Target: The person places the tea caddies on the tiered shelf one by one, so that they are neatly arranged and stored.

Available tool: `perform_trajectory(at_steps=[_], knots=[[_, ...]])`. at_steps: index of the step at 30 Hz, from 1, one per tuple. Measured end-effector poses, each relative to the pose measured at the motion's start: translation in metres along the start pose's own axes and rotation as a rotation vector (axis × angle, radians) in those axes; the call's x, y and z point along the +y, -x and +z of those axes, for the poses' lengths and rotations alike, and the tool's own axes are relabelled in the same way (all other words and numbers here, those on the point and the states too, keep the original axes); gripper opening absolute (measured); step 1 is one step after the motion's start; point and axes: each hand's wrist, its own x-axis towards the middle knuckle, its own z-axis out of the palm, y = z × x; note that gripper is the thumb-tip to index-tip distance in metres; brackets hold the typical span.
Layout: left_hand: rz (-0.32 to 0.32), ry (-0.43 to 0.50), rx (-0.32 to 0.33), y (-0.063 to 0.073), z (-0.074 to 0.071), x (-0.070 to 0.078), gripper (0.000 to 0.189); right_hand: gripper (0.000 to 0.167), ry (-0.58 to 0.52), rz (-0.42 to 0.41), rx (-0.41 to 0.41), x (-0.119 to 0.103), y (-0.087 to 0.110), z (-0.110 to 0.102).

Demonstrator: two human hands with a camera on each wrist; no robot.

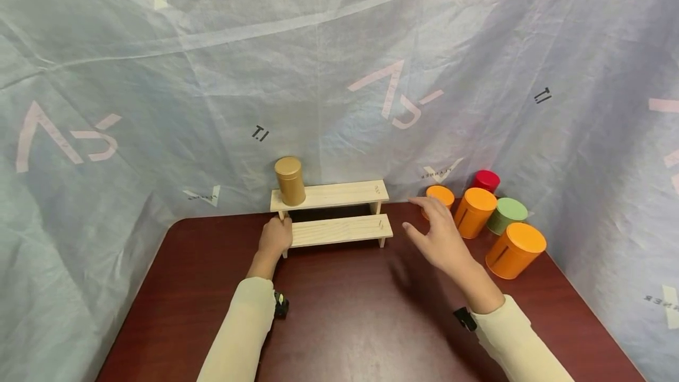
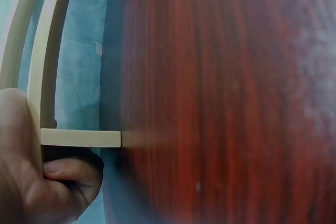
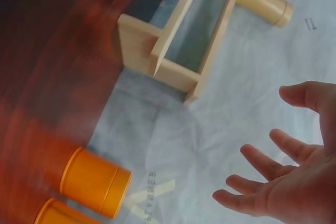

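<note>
A two-tier wooden shelf (image 1: 339, 230) stands at the back of the table, with a gold canister (image 1: 290, 184) upright on the left end of its upper tier. My left hand (image 1: 276, 236) grips the left end of the lower tier. In the left wrist view, fingers (image 2: 68, 171) curl under the board beside the shelf's leg (image 2: 79, 138). My right hand (image 1: 437, 234) is spread in the air right of the shelf, holding nothing. Close beyond it stands a small orange canister (image 1: 440, 194), also seen in the right wrist view.
Two taller orange canisters, one farther back (image 1: 475, 212) and one nearer (image 1: 516, 250), stand at the right with a green canister (image 1: 508, 215) and a red canister (image 1: 485, 180). A grey cloth (image 1: 318, 87) hangs around the dark red table (image 1: 339, 311) at the back and sides.
</note>
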Motion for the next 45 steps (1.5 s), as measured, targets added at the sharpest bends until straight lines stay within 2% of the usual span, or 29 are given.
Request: perform_trajectory(at_steps=[6,14,23,27,32,36,38,43,45], knots=[[-0.002,-0.007,0.001,-0.001,-0.002,0.003,0.048,0.057,0.060,0.028,-0.004,0.014,0.012,-0.008],[-0.031,-0.005,-0.002,-0.004,0.001,0.000,0.049,0.057,0.137,0.014,0.039,0.032,0.030,-0.019],[-0.015,0.010,0.008,-0.005,0.000,0.002,0.049,0.054,0.191,0.026,0.093,0.048,0.056,-0.034],[-0.026,0.003,0.012,-0.005,0.001,0.000,0.048,0.055,0.212,0.041,0.160,0.056,0.061,-0.041],[-0.032,-0.002,0.009,-0.005,0.001,-0.001,0.047,0.058,0.205,0.068,0.292,0.065,0.062,-0.049],[-0.021,0.022,0.003,-0.006,-0.001,-0.001,0.049,0.069,0.207,0.161,0.353,0.074,0.062,-0.057],[0.000,0.038,0.001,-0.012,0.001,-0.010,0.050,0.079,0.209,0.231,0.363,0.081,0.062,-0.062],[-0.014,0.043,-0.011,-0.014,0.004,-0.013,0.049,0.121,0.125,0.454,0.356,0.104,0.063,-0.075],[-0.038,0.036,-0.015,-0.010,0.001,-0.006,0.049,0.136,0.052,0.562,0.338,0.113,0.065,-0.080]])
